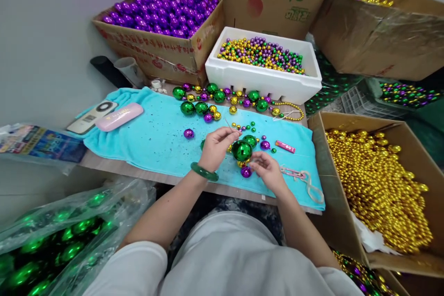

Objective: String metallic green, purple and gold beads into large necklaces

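My left hand [219,145], with a green bangle [204,172] on its wrist, pinches a thin needle [228,123] between thumb and fingers. Close beside its fingertips is a big shiny green ball [242,150], with another green ball [249,140] behind it. My right hand [268,169] is curled with its fingertips close together, by a gold ball and a purple ball [246,172] below the green one. What those fingertips grip is too small to tell. Small loose beads [243,127] and a purple ball [265,145] lie just beyond on the turquoise towel [166,143].
A beaded strand [219,96] runs along the towel's back edge. Behind stand a white foam box [263,71] of small beads and a carton [166,51] of purple balls. Right, a carton [333,194] holds gold bead strings. Small scissors [294,172], a pink case [120,117] and a red packet [285,146] lie around.
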A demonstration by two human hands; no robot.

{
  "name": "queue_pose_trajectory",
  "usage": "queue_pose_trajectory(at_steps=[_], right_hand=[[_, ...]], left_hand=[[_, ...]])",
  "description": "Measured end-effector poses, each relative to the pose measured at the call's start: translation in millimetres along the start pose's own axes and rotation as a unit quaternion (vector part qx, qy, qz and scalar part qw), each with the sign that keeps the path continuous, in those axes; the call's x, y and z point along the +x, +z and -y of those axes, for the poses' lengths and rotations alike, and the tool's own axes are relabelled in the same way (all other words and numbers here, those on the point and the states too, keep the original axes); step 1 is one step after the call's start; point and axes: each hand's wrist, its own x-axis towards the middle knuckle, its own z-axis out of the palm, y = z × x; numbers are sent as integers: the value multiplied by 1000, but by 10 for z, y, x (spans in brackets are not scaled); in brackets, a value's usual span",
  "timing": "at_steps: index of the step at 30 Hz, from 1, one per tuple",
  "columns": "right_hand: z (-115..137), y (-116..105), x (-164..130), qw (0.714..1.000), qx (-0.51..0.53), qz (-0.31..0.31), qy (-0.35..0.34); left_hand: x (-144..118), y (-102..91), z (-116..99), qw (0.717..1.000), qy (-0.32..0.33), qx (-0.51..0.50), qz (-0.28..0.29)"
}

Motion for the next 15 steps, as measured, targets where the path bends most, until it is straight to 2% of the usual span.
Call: queue_pose_trajectory(at_steps=[3, 5, 7, 9, 15], right_hand=[[157, -122, 1, 993, -51, -61, -85], [258, -143, 6, 992, -56, -37, -111], [319, -124, 8, 992, -64, -2, -112], [340, -96, 4, 992, -74, 4, -103], [309, -68, -21, 995, -50, 53, -63]], left_hand=[[-49, 128, -42, 999, 2, 29, 21], [-97, 235, -75, 997, 24, 49, 50], [-140, 326, -122, 997, 33, 39, 65], [-171, 381, -174, 998, 43, 17, 54], [-138, 368, -209, 997, 77, 8, 26]])
